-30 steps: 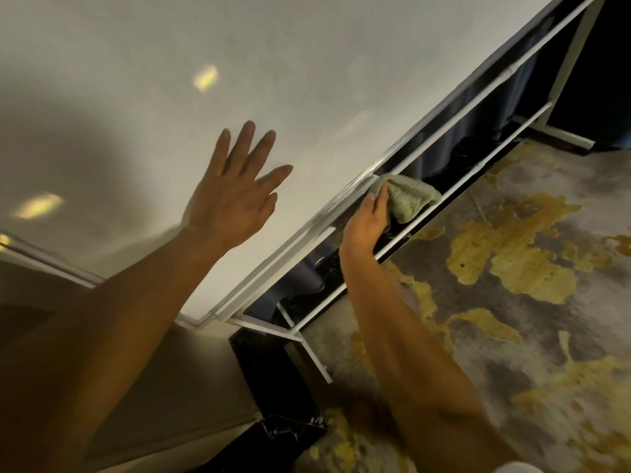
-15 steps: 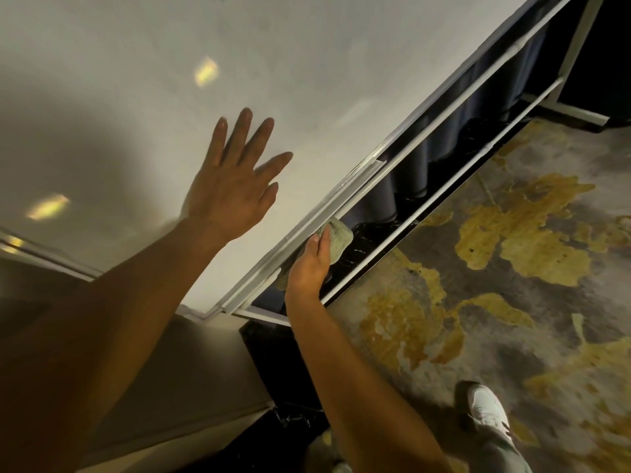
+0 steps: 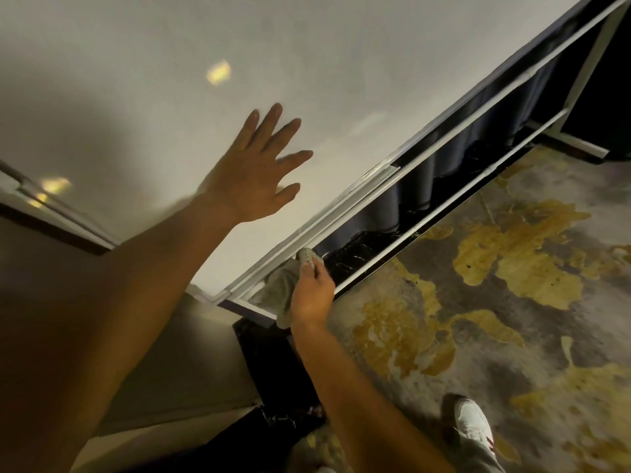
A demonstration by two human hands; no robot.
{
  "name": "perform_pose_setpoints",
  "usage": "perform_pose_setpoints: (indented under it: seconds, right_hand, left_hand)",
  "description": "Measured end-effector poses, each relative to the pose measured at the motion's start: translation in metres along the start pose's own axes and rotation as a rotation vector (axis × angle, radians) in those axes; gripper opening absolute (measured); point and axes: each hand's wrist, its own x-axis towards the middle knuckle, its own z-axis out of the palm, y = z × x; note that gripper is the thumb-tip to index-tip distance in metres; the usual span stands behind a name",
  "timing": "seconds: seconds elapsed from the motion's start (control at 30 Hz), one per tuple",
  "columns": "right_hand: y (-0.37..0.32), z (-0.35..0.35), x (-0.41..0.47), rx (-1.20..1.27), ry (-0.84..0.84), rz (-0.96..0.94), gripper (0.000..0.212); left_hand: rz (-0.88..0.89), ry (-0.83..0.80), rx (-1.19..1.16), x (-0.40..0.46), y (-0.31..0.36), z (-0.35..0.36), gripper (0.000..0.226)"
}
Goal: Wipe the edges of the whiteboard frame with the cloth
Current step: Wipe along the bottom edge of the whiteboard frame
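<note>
While my left hand (image 3: 254, 172) lies flat and spread against the whiteboard (image 3: 170, 80), gripping nothing, my right hand (image 3: 312, 295) is clenched around the cloth (image 3: 281, 290), a bunch of it poking out above the knuckles and the rest hanging loose toward the near-left. The cloth sits at the board's lower frame edge (image 3: 341, 208), close to its near-left corner, pressed against or just under the pale rail there; I cannot tell whether it touches the rail or only the ledge beneath it.

I judge the step in hand to be the wipe along this bottom edge, with the stroke at its near end. Only this one edge is in clear view, so I cannot say how much of the frame has been covered.

The next move, as I read it, calls for either turning the corner onto the side edge at the left or running back along the rail toward the far right. Either way the cloth needs firm contact with the narrow rail, and the hanging tail should be gathered so it doesn't drag on the lower stand bar (image 3: 444, 213) or the patterned carpet (image 3: 512, 302).
</note>
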Motion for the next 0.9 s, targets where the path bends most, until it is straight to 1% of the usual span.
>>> perform_pose_setpoints:
  seconds: [0.03,0.1,0.17,0.27,0.4,0.47,0.53,0.57,0.73,0.83,0.9]
  right_hand:
    - [-0.007,-0.007,-0.003,-0.019,0.029,-0.077,0.023]
    - [-0.026,-0.010,-0.003,-0.008,0.038,-0.272,0.023]
    - [-0.049,-0.001,0.002,-0.042,-0.023,-0.427,0.027]
    - [-0.074,0.009,0.007,-0.173,-0.142,-0.522,0.032]
    - [-0.105,0.008,0.023,-0.291,-0.123,-0.601,0.032]
    - [-0.118,0.011,0.026,-0.412,-0.134,-0.665,0.033]
    - [-0.122,0.013,0.024,-0.576,-0.211,-0.746,0.036]
    - [-0.121,0.012,0.025,-0.649,-0.251,-0.786,0.036]
    - [-0.104,0.015,0.028,-0.935,-0.524,-1.019,0.036]
    - [-0.088,0.011,0.033,-1.052,-0.663,-1.219,0.036]
    - [-0.074,0.007,0.035,-1.100,-0.735,-1.305,0.036]
  left_hand:
    - [0.002,-0.015,-0.011,-0.001,-0.001,-0.004,0.062]
    - [-0.022,-0.036,-0.038,-0.009,0.000,-0.011,0.059]
    - [-0.082,-0.042,-0.106,-0.021,0.005,-0.015,0.054]
    - [-0.213,-0.007,-0.196,-0.056,0.015,-0.020,0.050]
    - [-0.389,0.032,-0.307,-0.102,0.042,-0.014,0.045]
    - [-0.480,0.024,-0.388,-0.119,0.062,-0.011,0.044]
    - [-0.578,0.010,-0.434,-0.137,0.087,-0.005,0.044]
    - [-0.597,-0.008,-0.439,-0.145,0.098,-0.002,0.044]
    - [-0.738,-0.170,-0.417,-0.175,0.135,0.017,0.052]
    - [-0.824,-0.279,-0.403,-0.181,0.143,0.026,0.040]
    - [-0.871,-0.300,-0.420,-0.186,0.147,0.036,0.035]
